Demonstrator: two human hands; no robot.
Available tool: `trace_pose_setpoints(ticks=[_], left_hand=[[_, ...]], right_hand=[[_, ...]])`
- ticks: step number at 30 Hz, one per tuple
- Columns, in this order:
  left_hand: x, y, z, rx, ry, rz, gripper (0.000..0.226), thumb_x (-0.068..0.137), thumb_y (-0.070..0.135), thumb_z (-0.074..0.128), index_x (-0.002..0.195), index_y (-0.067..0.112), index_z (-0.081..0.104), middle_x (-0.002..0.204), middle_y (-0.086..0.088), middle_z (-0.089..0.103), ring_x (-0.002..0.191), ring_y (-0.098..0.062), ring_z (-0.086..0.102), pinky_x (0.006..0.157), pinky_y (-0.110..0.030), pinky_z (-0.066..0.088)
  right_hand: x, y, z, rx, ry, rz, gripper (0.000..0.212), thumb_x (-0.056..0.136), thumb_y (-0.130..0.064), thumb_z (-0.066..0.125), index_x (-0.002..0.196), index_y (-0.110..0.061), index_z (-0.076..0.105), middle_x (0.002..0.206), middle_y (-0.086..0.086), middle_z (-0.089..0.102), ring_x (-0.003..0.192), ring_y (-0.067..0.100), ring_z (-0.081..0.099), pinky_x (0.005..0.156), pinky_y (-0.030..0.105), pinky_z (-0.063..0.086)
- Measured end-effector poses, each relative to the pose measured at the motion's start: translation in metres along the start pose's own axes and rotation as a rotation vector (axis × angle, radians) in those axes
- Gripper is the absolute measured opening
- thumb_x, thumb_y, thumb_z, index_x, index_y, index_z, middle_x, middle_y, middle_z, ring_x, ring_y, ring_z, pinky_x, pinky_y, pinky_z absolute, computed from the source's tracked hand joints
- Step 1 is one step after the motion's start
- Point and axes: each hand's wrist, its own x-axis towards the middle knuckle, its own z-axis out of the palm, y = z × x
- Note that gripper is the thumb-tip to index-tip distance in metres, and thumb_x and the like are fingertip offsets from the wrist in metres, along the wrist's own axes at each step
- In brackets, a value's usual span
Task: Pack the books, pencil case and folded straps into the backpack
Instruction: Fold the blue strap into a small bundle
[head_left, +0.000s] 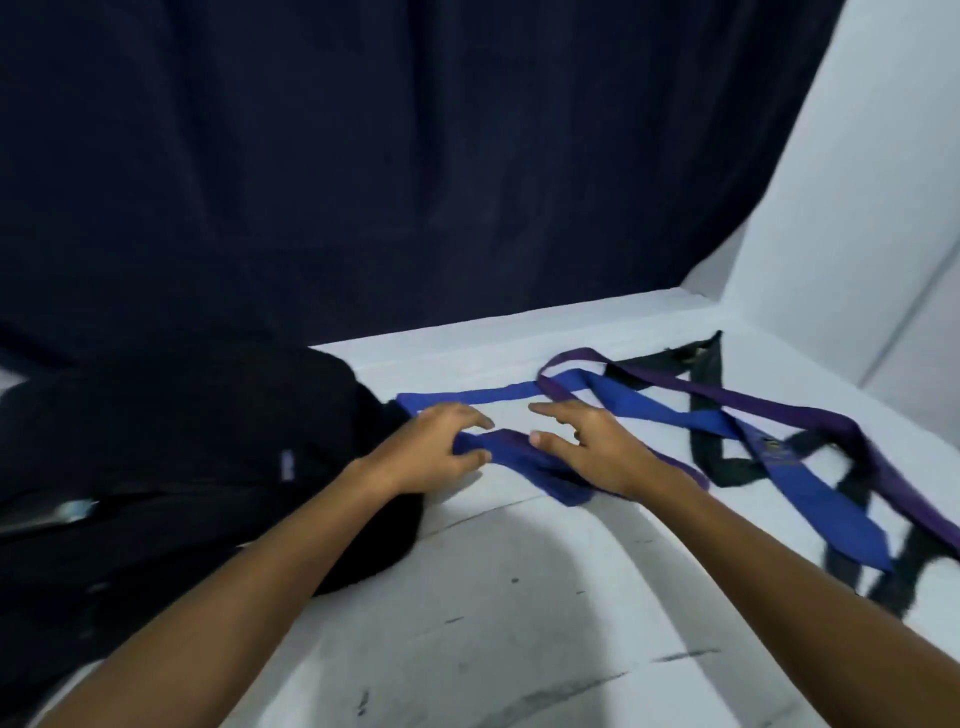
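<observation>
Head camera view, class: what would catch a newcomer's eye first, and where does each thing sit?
First, the two hands at centre: the left hand pinches a fold of the blue strap, while the right hand hovers over it with fingers spread. To the right, that strap tangles with a purple strap and a black strap on the white table. The black backpack lies at left.

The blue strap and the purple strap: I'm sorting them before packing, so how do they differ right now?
The blue strap is bright blue and being handled: the left hand pinches its near end while the right hand rests open over it. The purple strap is darker and no hand grips it. The purple strap crosses over the blue strap near its far loop. Both lie unfolded and tangled on the white surface.
</observation>
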Motion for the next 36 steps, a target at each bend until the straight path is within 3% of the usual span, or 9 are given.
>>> trace_pose_setpoints(ticks=[6,11,17,20,22,28,31,34,36], left_hand=[[0.071,0.077,0.093,-0.037,-0.143,0.014,0.038,0.092,0.034,0.061,0.127,0.022,0.059,0.125,0.005,0.06,0.113,-0.011,0.052,0.097,-0.033,0.047],[0.08,0.088,0.123,-0.073,-0.155,-0.144,0.039,0.095,0.025,0.057,0.133,0.016,0.057,0.133,0.001,0.058,0.121,-0.015,0.053,0.101,-0.028,0.044],[0.062,0.067,0.113,-0.108,-0.029,-0.332,0.037,0.096,0.013,0.045,0.128,0.014,0.063,0.135,-0.003,0.058,0.132,-0.015,0.044,0.122,-0.038,0.006],[0.056,0.059,0.106,-0.227,-0.003,-0.401,0.047,0.086,0.022,0.039,0.121,0.013,0.069,0.122,-0.007,0.067,0.114,-0.019,0.057,0.11,-0.03,0.036],[0.052,0.056,0.104,-0.279,-0.001,-0.408,0.041,0.089,0.015,0.041,0.116,0.009,0.07,0.114,-0.01,0.07,0.104,-0.019,0.062,0.092,-0.027,0.048],[0.053,0.062,0.092,-0.35,0.057,-0.395,0.042,0.077,0.031,0.048,0.108,0.021,0.075,0.089,0.008,0.07,0.088,-0.009,0.062,0.084,-0.027,0.049],[0.061,0.066,0.079,-0.359,0.074,-0.297,0.02,0.083,0.028,0.068,0.096,0.018,0.078,0.088,0.008,0.074,0.086,-0.008,0.065,0.082,-0.027,0.051],[0.07,0.07,0.068,-0.287,0.168,-0.194,0.011,0.085,0.01,0.073,0.094,0.011,0.078,0.086,0.004,0.074,0.078,-0.006,0.065,0.07,-0.022,0.052],[0.072,0.075,0.058,-0.305,0.239,-0.15,0.013,0.085,0.005,0.071,0.097,0.008,0.078,0.088,0.008,0.071,0.079,0.005,0.064,0.071,-0.011,0.047]], right_hand=[[-0.035,0.117,-0.055,-0.22,-0.115,0.075,0.045,0.092,-0.047,0.058,0.132,-0.026,0.057,0.132,-0.003,0.058,0.119,0.017,0.054,0.099,0.034,0.044],[-0.029,0.142,-0.048,-0.225,-0.175,-0.035,0.039,0.093,-0.041,0.058,0.127,-0.022,0.061,0.123,-0.005,0.061,0.11,0.014,0.056,0.094,0.027,0.045],[-0.004,0.109,-0.006,-0.022,-0.256,0.059,0.035,0.088,-0.049,0.062,0.097,-0.016,0.067,0.09,0.001,0.066,0.079,0.013,0.058,0.067,0.025,0.046],[0.007,0.101,0.017,-0.039,-0.182,0.111,0.041,0.083,-0.058,0.062,0.078,-0.018,0.062,0.075,0.0,0.062,0.069,0.014,0.056,0.058,0.027,0.04],[0.014,0.101,0.025,-0.023,-0.147,0.125,0.032,0.085,-0.044,0.067,0.078,-0.013,0.067,0.078,0.003,0.066,0.073,0.017,0.061,0.062,0.029,0.046],[0.026,0.104,-0.003,0.357,-0.097,-0.02,0.013,0.084,-0.005,0.069,0.071,-0.005,0.07,0.075,0.005,0.069,0.068,0.004,0.059,0.068,0.026,0.048],[0.023,0.095,-0.035,0.479,-0.167,0.005,0.015,0.092,-0.011,0.063,0.078,-0.008,0.059,0.07,-0.002,0.062,0.063,-0.003,0.057,0.057,0.012,0.041],[0.018,0.089,-0.061,0.828,-0.319,0.169,0.019,0.096,-0.023,0.058,0.088,-0.007,0.05,0.079,0.015,0.066,0.07,0.025,0.065,0.048,0.022,0.046],[0.015,0.086,-0.073,1.041,-0.388,0.293,0.017,0.096,-0.026,0.057,0.095,-0.009,0.053,0.086,0.02,0.067,0.069,0.025,0.066,0.055,0.027,0.051]])
